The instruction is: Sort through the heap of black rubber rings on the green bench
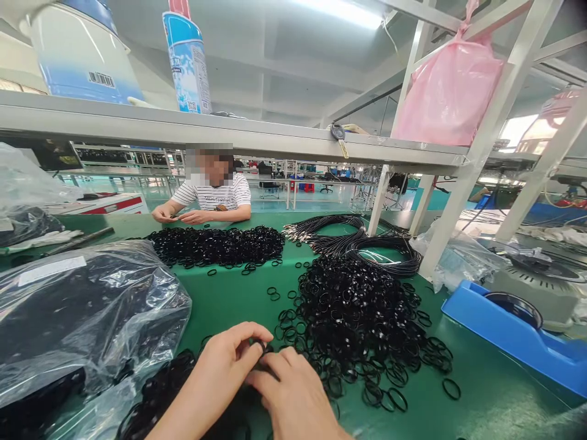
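My left hand (224, 360) pinches a small black ring (261, 344) between thumb and fingertips. Close against it, my right hand (296, 391) has its thumb and fingers drawn together at the same ring; part of that grip is hidden by the fingers. To the right of my hands lies a large heap of black rings (358, 311), with loose ones scattered around its edge. Another dark heap (160, 391) sits under and left of my left forearm, partly covered.
A clear plastic bag of black parts (92, 305) lies at left. Across the green table (229, 299), a person (211, 195) handles something small behind another ring heap (220, 244). Coiled black cables (385, 253), a blue tape dispenser (513, 342) and an overhead shelf (257, 134) stand around.
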Demonstrator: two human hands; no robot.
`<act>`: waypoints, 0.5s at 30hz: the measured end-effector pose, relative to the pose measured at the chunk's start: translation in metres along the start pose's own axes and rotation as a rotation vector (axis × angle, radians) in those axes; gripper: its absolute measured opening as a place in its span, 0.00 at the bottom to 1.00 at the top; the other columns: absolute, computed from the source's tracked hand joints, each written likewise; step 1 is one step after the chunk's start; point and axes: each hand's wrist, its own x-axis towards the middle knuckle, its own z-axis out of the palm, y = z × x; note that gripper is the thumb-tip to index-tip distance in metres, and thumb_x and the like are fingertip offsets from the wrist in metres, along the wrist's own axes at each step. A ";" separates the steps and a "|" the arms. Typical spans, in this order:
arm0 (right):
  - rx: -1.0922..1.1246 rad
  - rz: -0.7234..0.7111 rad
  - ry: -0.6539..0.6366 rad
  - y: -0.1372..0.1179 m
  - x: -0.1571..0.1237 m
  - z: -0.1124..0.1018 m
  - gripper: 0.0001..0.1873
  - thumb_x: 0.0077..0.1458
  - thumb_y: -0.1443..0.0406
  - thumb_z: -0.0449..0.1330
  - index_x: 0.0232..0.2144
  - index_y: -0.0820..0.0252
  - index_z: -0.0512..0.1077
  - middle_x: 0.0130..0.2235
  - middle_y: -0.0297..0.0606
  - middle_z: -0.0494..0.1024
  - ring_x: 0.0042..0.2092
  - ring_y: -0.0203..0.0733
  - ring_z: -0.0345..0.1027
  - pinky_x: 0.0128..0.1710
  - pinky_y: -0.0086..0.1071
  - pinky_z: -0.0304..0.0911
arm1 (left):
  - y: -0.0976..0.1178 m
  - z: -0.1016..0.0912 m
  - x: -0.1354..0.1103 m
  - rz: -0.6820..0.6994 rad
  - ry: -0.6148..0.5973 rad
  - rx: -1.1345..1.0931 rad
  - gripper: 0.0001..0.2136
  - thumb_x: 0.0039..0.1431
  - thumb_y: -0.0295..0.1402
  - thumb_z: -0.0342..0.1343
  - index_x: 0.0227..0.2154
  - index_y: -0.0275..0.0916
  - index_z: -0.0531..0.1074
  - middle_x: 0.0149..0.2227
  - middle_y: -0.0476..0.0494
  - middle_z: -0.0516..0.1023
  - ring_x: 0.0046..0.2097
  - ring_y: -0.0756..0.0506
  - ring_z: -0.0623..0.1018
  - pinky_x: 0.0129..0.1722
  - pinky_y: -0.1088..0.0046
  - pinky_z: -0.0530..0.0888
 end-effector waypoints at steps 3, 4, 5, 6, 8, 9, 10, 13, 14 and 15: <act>-0.019 0.051 -0.019 -0.002 0.005 0.007 0.08 0.50 0.71 0.59 0.32 0.53 0.74 0.37 0.35 0.76 0.40 0.48 0.66 0.38 0.39 0.59 | -0.002 -0.004 0.001 -0.004 -0.024 -0.110 0.10 0.56 0.32 0.47 0.34 0.42 0.74 0.36 0.49 0.78 0.40 0.44 0.75 0.42 0.71 0.69; 0.032 0.101 0.018 -0.001 0.007 0.004 0.08 0.50 0.72 0.59 0.30 0.53 0.74 0.35 0.34 0.76 0.40 0.46 0.66 0.39 0.39 0.59 | -0.003 -0.004 0.001 0.002 -0.020 -0.133 0.10 0.57 0.32 0.48 0.35 0.42 0.74 0.38 0.49 0.78 0.42 0.44 0.75 0.44 0.71 0.68; 0.121 0.160 0.061 0.000 0.010 -0.001 0.10 0.50 0.74 0.58 0.29 0.54 0.74 0.34 0.33 0.77 0.39 0.45 0.67 0.40 0.38 0.60 | -0.002 -0.003 0.001 0.006 -0.027 -0.163 0.10 0.57 0.33 0.48 0.37 0.43 0.74 0.40 0.49 0.78 0.45 0.44 0.74 0.46 0.71 0.67; 0.249 0.228 0.100 0.001 0.011 -0.008 0.11 0.50 0.75 0.57 0.29 0.53 0.75 0.33 0.33 0.77 0.38 0.43 0.68 0.40 0.37 0.60 | -0.002 -0.001 0.000 0.010 -0.053 -0.199 0.10 0.57 0.34 0.49 0.39 0.43 0.73 0.42 0.49 0.77 0.46 0.44 0.74 0.47 0.71 0.67; 0.568 0.361 0.122 0.004 0.014 -0.022 0.13 0.51 0.75 0.54 0.31 0.55 0.75 0.31 0.33 0.78 0.34 0.40 0.70 0.36 0.34 0.63 | 0.000 0.006 -0.001 0.013 -0.137 -0.280 0.10 0.56 0.37 0.52 0.40 0.43 0.73 0.40 0.49 0.78 0.43 0.44 0.75 0.43 0.73 0.68; 0.706 0.416 0.110 0.007 0.014 -0.028 0.13 0.51 0.74 0.53 0.32 0.57 0.76 0.29 0.34 0.78 0.32 0.39 0.71 0.34 0.32 0.64 | 0.001 0.011 -0.001 0.006 -0.169 -0.308 0.10 0.56 0.37 0.53 0.39 0.42 0.74 0.36 0.49 0.79 0.40 0.45 0.75 0.39 0.74 0.69; 0.802 0.456 0.102 0.009 0.015 -0.033 0.12 0.51 0.73 0.52 0.32 0.59 0.76 0.27 0.35 0.78 0.29 0.39 0.71 0.31 0.30 0.65 | 0.002 0.015 -0.001 -0.005 -0.182 -0.318 0.09 0.55 0.37 0.53 0.36 0.40 0.74 0.32 0.49 0.78 0.35 0.45 0.75 0.35 0.75 0.69; 0.841 0.528 0.143 0.016 0.015 -0.042 0.09 0.48 0.71 0.55 0.30 0.63 0.75 0.24 0.35 0.76 0.26 0.39 0.71 0.28 0.29 0.65 | 0.001 0.025 -0.001 -0.063 -0.135 -0.277 0.10 0.54 0.36 0.52 0.29 0.38 0.75 0.23 0.51 0.74 0.27 0.48 0.71 0.28 0.76 0.65; 0.821 0.542 0.161 0.019 0.016 -0.044 0.07 0.46 0.70 0.56 0.29 0.63 0.75 0.24 0.35 0.76 0.25 0.38 0.70 0.27 0.29 0.64 | 0.000 0.026 -0.001 -0.075 -0.117 -0.267 0.10 0.54 0.37 0.52 0.28 0.38 0.75 0.23 0.51 0.72 0.27 0.48 0.69 0.27 0.76 0.64; 0.812 0.554 0.175 0.021 0.016 -0.046 0.06 0.45 0.70 0.57 0.27 0.64 0.74 0.23 0.35 0.75 0.24 0.37 0.69 0.26 0.28 0.63 | -0.001 0.027 -0.001 -0.083 -0.099 -0.273 0.10 0.54 0.38 0.52 0.27 0.38 0.74 0.22 0.52 0.70 0.26 0.49 0.68 0.27 0.77 0.63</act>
